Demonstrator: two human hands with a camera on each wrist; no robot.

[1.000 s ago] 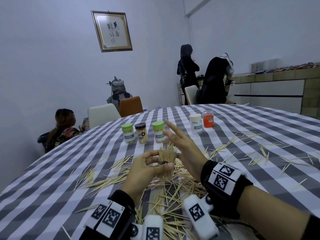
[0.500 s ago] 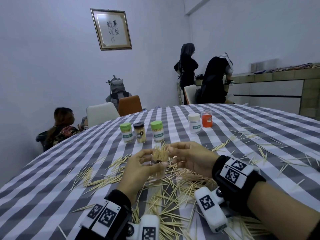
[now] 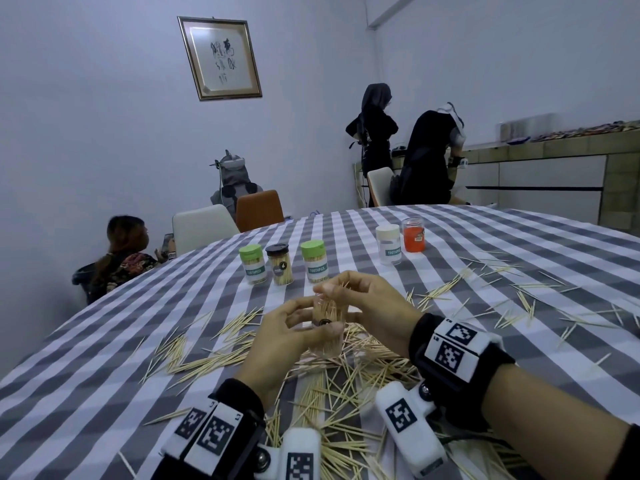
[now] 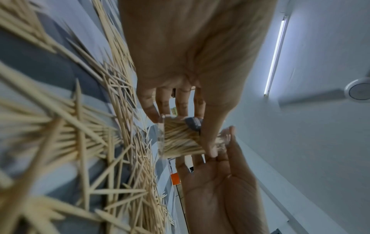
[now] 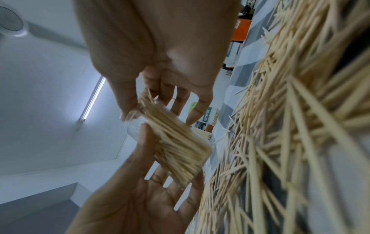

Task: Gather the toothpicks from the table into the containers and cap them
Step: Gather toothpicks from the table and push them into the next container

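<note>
- Loose pale wooden toothpicks (image 3: pixel 332 400) lay heaped on the grey-and-white striped tablecloth (image 3: pixel 104 375) nearest the person.
- The left hand (image 3: pixel 280 337) gripped a clear plastic container (image 3: pixel 327 327) packed with toothpicks, above that heap.
- The right hand (image 3: pixel 374 306) pinched the toothpick tips at its mouth.
- Beyond stood five capped jars (image 3: pixel 313 261).

Clear container (image 3: pixel 327 320) packed with toothpicks (uncapped), loose toothpicks (image 3: pixel 346 393) strewn beneath
</note>
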